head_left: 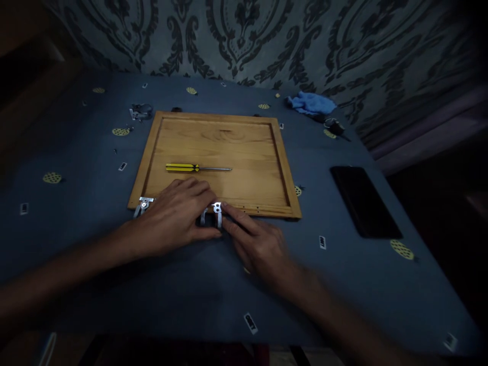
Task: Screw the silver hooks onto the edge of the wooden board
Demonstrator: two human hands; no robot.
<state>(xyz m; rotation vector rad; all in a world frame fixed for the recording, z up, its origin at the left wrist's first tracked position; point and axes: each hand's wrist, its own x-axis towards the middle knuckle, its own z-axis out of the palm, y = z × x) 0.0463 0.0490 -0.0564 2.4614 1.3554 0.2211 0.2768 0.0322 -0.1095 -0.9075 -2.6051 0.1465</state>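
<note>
A framed wooden panel lies flat, its near edge under my hands. At that edge is a shiny metal hinge, partly covered by my fingers. My left hand curls over it from the left, fingers on the frame and thumb below. From the right, the fingertips of my right hand press together against the same hinge. A second metal hinge sits at the panel's near left corner, beside my left wrist. On the panel, beyond my hands, rests a yellow-handled screwdriver.
More metal hardware lies behind the panel's left corner, with small screws nearby. At the back right are a blue cloth and a dark object. A black phone lies on the right of the blue tablecloth.
</note>
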